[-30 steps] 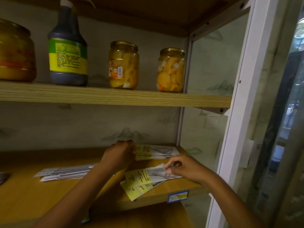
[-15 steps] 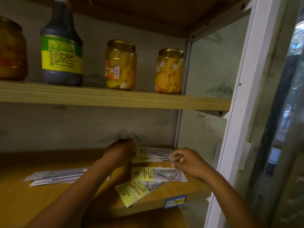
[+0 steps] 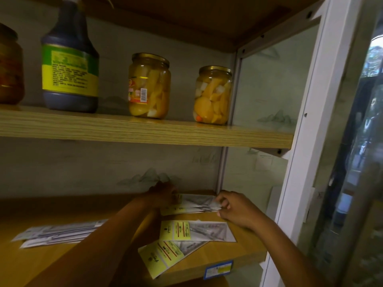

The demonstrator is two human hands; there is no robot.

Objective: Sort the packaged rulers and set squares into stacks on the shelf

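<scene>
A stack of packaged set squares point(image 3: 194, 205) with yellow labels lies at the back right of the lower wooden shelf point(image 3: 244, 252). My left hand point(image 3: 162, 196) grips its left end and my right hand point(image 3: 234, 210) pinches its right end. In front of it lie two loose set square packs, one flat point(image 3: 196, 230) and one askew point(image 3: 165, 254) over the shelf's front edge. A pile of long ruler packs point(image 3: 60, 234) lies to the left, partly hidden behind my left forearm.
The upper shelf point(image 3: 145, 131) carries two jars of yellow fruit point(image 3: 149, 85) point(image 3: 213, 95), a dark bottle with a green-yellow label point(image 3: 69, 65) and an orange jar point(image 3: 9, 65). A glass side panel point(image 3: 265, 100) and white frame point(image 3: 310, 121) close the right side. A blue price tag point(image 3: 217, 270) sits on the shelf's front edge.
My right hand left the front set square packs and moved back to the rear stack's right end. The upper front pack now lies flat beside the askew one. My left hand stayed.
</scene>
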